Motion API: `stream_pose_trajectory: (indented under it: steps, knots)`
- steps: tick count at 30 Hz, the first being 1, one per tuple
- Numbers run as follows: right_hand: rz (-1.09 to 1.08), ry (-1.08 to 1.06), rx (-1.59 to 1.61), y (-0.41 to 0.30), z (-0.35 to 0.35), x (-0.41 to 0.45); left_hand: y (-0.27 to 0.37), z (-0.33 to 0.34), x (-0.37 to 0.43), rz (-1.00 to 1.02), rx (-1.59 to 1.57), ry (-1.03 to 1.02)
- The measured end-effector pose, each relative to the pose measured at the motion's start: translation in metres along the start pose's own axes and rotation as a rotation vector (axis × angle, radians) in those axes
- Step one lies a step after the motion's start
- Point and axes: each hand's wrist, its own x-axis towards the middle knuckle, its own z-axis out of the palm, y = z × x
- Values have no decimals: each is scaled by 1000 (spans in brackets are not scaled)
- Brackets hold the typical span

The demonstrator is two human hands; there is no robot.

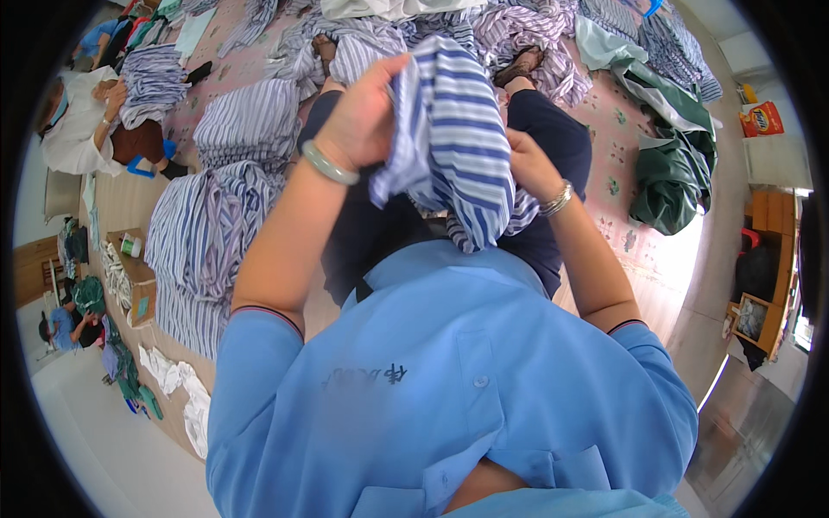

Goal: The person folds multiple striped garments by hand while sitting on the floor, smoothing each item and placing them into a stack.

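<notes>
A blue-and-white striped cloth item (pixel 463 129) hangs bunched between my hands, above my lap. My left hand (pixel 366 113), with a pale bangle at the wrist, grips its upper left edge; the fingertips are partly behind the fabric. My right hand (pixel 532 162), wearing a metal wristband, holds its right side, with some fingers hidden by the cloth. Left of my legs stands a neat stack of folded striped cloth (pixel 246 123). Nearer to me is a looser pile of striped cloth (pixel 207 226). Heaped striped garments (pixel 531 32) lie around my feet.
A person in a white top (pixel 78 129) sits at the left beside another striped stack (pixel 154 74). A dark green sheet (pixel 670 181) lies crumpled at the right on the pink patterned floor covering (pixel 609 129). A cardboard box (pixel 139 259) and white cloths (pixel 188 395) are at the lower left.
</notes>
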Motion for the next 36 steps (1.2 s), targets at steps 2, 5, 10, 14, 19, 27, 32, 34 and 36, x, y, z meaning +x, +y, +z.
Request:
stream_pose_trajectory:
  steps: [2,5,10,14,19,27,32,34,36]
  knots:
    - [28,35,-90,-22,-5,-4,20,-1,-14,49,91,118]
    - [-241,261,-160,-31,-35,2,40,5,-17,105,182,207]
    - [-378,185,-85,-67,-16,-4,35,32,-4,238,437,392]
    - [-521,270,-785,-55,36,-11,4,62,10,204,470,340]
    - [-359,384,-790,-13,7,-10,-16,-3,11,83,1020,347]
    - [-412,410,-224,-25,-5,-13,-22,-61,-19,-181,1400,564]
    - [-416,387,-171,-33,4,-12,-21,-54,-9,140,852,656]
    - [-407,417,-189,-42,5,-12,-24,-44,-9,199,1024,720]
    - [-379,479,-268,-43,4,-14,-30,-35,-20,54,1190,698]
